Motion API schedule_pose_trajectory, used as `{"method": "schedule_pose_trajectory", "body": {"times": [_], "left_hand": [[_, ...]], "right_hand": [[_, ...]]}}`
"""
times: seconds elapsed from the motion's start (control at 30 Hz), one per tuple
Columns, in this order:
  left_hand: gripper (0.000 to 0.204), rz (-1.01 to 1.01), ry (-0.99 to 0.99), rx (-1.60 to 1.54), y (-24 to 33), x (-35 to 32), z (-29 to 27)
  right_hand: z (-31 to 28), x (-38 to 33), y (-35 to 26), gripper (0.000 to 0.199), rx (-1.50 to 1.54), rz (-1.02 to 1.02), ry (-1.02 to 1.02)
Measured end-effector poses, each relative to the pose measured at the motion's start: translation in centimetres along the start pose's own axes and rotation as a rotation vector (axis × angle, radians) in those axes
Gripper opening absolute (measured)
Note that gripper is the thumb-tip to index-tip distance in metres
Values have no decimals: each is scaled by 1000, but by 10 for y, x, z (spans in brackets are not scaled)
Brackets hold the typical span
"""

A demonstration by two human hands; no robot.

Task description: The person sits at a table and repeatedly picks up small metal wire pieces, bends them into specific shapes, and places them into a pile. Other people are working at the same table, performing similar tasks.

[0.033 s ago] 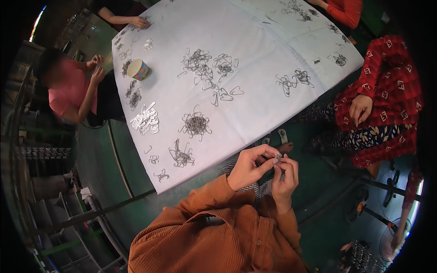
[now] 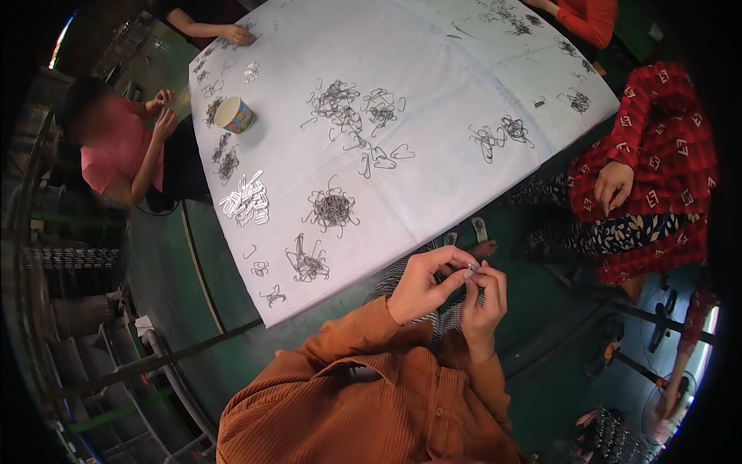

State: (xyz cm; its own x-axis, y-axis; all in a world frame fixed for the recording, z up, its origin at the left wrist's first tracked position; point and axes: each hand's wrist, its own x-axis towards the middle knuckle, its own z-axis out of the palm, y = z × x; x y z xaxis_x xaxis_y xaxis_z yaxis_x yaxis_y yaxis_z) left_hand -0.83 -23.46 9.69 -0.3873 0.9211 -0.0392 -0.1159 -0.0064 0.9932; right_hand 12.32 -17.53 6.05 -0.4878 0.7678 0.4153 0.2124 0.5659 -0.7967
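In front of my chest, beyond the table's near edge, my left hand point(image 2: 423, 284) and my right hand point(image 2: 485, 300) meet at the fingertips. Both are closed in a pinch around a small, shiny metal piece point(image 2: 472, 267), mostly covered by the fingers, so its exact kind is hidden. Closest to them on the white-covered table point(image 2: 440, 193) lie loose piles of bent dark wire hooks, one pile point(image 2: 309, 264) by the near edge and a denser pile point(image 2: 332, 209) behind it. To their left rests a heap of white looped clips point(image 2: 246, 201).
A paper cup point(image 2: 234, 115) stands near the table's left edge. More wire hooks point(image 2: 340, 104) spread over the middle. A person in pink point(image 2: 120, 158) sits at left, another in a red patterned shirt point(image 2: 657, 147) at right. A fan point(image 2: 668, 406) stands lower right.
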Motion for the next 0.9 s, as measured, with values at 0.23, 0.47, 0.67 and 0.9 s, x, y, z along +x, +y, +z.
{"method": "schedule_pose_trajectory", "body": {"times": [0.23, 0.47, 0.67, 0.9], "left_hand": [[16, 206, 27, 300, -31, 2, -6], [20, 319, -9, 445, -97, 16, -16], [25, 315, -49, 543, -121, 18, -28], [21, 355, -88, 466, -123, 18, -30]], "right_hand": [[-28, 45, 2, 19, -56, -12, -17], [81, 146, 16, 12, 9, -163, -382], [175, 171, 18, 12, -23, -208, -553], [198, 186, 14, 11, -218, -144, -651]]}}
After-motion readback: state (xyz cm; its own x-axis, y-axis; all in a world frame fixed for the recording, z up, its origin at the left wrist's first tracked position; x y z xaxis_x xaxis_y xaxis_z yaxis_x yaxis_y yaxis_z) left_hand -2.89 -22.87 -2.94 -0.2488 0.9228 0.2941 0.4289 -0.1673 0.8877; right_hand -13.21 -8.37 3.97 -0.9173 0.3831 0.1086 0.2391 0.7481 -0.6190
